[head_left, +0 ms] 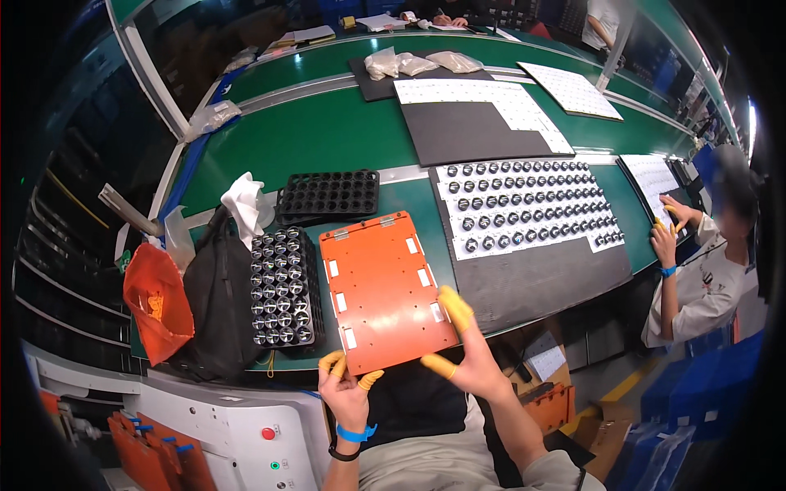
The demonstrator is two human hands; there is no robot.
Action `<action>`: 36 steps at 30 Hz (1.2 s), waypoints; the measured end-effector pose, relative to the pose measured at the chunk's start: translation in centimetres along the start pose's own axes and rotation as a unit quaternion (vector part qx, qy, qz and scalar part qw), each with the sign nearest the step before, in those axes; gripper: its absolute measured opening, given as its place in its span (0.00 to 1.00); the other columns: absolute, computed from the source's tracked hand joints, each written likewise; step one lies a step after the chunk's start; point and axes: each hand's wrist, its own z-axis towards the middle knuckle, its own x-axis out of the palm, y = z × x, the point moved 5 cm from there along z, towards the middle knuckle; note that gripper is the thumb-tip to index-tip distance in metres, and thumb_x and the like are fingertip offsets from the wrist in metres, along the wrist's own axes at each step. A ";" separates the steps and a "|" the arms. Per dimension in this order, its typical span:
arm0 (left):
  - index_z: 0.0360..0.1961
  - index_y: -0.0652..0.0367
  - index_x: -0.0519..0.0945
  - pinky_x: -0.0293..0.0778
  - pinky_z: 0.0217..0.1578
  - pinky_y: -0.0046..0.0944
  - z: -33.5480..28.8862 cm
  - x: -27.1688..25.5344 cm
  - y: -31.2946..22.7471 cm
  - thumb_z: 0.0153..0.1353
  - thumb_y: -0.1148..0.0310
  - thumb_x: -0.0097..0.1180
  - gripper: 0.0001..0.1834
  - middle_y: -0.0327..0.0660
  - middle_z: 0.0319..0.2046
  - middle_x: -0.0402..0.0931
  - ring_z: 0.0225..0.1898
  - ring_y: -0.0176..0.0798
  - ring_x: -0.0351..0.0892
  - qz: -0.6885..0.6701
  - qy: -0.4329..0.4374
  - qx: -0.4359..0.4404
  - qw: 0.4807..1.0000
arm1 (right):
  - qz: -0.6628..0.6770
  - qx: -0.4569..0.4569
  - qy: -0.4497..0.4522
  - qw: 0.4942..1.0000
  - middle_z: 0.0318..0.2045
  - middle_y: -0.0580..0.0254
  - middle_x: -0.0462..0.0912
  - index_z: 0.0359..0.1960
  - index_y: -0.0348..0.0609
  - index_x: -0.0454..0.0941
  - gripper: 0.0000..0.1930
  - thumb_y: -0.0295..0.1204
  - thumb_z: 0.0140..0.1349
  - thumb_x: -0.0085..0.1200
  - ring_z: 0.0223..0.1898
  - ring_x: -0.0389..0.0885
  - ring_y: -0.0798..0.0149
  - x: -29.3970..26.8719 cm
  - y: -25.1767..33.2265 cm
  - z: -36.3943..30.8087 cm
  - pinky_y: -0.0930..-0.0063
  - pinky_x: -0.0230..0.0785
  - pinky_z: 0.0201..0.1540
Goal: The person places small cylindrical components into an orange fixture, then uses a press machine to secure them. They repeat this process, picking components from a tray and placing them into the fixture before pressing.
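Observation:
An orange flat panel (381,286) with metal clips at its far end and white patches along its sides lies in front of me, its near end at the table edge. My left hand (345,397), in yellow finger cots, is closed on the near left corner. My right hand (468,348) is at the near right corner, fingers stretched along the side and thumb apart below the near edge. Left of the panel stands a black tray (315,327) filled with rows of dark round parts with shiny tops.
An unfilled black tray (327,195) sits behind. To the right, a dark board (540,286) carries rows of round parts on white sheets. An orange bag (160,307) and black bag (221,303) are left. A co-worker (704,270) works at the far right.

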 end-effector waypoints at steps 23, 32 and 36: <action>0.49 0.64 0.86 0.53 0.20 0.28 0.1 -0.7 0.3 0.40 0.68 0.83 0.32 0.34 0.40 0.65 0.22 0.23 0.54 0.150 -0.024 0.026 0.988 | -0.275 -0.241 -0.073 0.928 0.40 0.61 0.88 0.40 0.45 0.85 0.20 0.30 0.40 0.72 0.45 0.88 0.58 -1.4 7.1 5.8 0.55 0.77 0.54; 0.57 0.63 0.82 0.50 0.21 0.31 1.0 -1.1 1.2 0.45 0.70 0.80 0.35 0.32 0.31 0.60 0.22 0.26 0.50 0.131 -0.045 0.029 0.990 | 0.115 -0.121 -0.180 0.969 0.30 0.64 0.87 0.45 0.37 0.82 0.20 0.33 0.54 0.74 0.29 0.83 0.74 -4.7 6.7 18.0 0.77 0.75 0.32; 0.56 0.67 0.81 0.53 0.21 0.31 1.7 -1.5 0.8 0.47 0.71 0.79 0.33 0.32 0.28 0.59 0.24 0.27 0.54 0.120 -0.024 0.041 0.992 | 0.147 -0.049 -0.222 0.963 0.31 0.66 0.85 0.44 0.33 0.82 0.16 0.36 0.65 0.65 0.27 0.75 0.77 -3.3 1.8 23.8 0.78 0.66 0.27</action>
